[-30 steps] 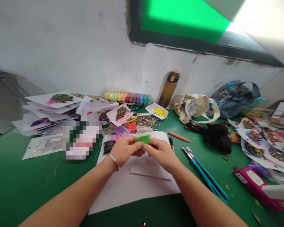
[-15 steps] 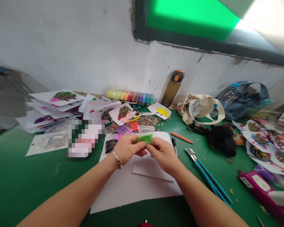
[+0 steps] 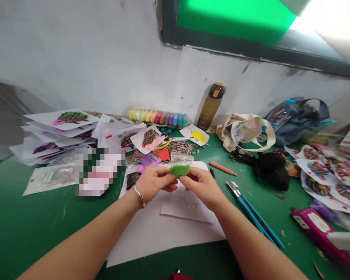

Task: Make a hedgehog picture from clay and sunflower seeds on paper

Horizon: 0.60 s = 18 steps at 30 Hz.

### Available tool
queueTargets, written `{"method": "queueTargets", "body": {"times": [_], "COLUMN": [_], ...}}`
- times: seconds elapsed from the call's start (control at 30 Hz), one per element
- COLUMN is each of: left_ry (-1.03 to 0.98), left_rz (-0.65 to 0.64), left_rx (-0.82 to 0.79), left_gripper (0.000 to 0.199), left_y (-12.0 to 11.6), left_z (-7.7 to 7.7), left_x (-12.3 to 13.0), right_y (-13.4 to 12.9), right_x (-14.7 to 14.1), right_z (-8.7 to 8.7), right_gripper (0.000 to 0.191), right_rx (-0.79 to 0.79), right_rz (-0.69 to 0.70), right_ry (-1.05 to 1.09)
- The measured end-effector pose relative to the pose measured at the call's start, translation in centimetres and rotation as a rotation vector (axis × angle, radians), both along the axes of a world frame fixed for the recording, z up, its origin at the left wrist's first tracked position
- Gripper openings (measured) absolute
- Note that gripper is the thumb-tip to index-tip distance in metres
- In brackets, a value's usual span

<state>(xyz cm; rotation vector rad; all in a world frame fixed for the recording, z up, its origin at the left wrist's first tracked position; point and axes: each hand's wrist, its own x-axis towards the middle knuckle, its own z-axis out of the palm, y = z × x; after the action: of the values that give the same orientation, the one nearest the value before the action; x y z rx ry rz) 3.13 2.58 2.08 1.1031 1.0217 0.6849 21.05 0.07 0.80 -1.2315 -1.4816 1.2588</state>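
A flat, rounded piece of bright green modelling clay point(image 3: 179, 170) is held up between both hands. My left hand point(image 3: 155, 182), with a silver bangle at the wrist, pinches its left edge. On the other side my right hand point(image 3: 200, 187) grips the lower right edge between thumb and fingers. Below them lies a small sheet of paper with a faint pencil outline point(image 3: 186, 208), resting on a larger white sheet point(image 3: 142, 239). Small packets of purple clay point(image 3: 148, 159) and black clay point(image 3: 132, 179) sit just beyond my left hand.
Sunflower seeds point(image 3: 179, 147) lie behind the hands, near a yellow clay picture point(image 3: 198, 136) and a row of coloured clays point(image 3: 159, 118). A blue utility knife point(image 3: 255, 214) and an orange pen point(image 3: 222, 168) are at right. Stacked pictures point(image 3: 58, 128) stand left; a bottle point(image 3: 212, 107) stands behind.
The green clay now looks flatter and rounder, its broad face turned more toward me. Both hands stay pinched on its edges. The whole view has shifted slightly.
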Motion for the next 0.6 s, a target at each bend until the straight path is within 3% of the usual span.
{"method": "queueTargets", "body": {"times": [0.23, 0.4, 0.6], "left_ry": [0.047, 0.092, 0.087], "left_rz": [-0.056, -0.065, -0.096], "left_rx": [0.043, 0.084, 0.145], "left_gripper": [0.028, 0.024, 0.025], "left_y": [-0.17, -0.47, -0.7], "left_z": [0.05, 0.41, 0.77], "left_x": [-0.05, 0.17, 0.12], "right_y": [-0.46, -0.66, -0.85], "right_x": [-0.43, -0.35, 0.06], "right_z": [0.36, 0.53, 0.94], "right_gripper": [0.017, 0.016, 0.018], "right_rx": [-0.027, 0.015, -0.089], "right_rz": [-0.024, 0.033, 0.116], "right_ry": [-0.008, -0.027, 0.154]}}
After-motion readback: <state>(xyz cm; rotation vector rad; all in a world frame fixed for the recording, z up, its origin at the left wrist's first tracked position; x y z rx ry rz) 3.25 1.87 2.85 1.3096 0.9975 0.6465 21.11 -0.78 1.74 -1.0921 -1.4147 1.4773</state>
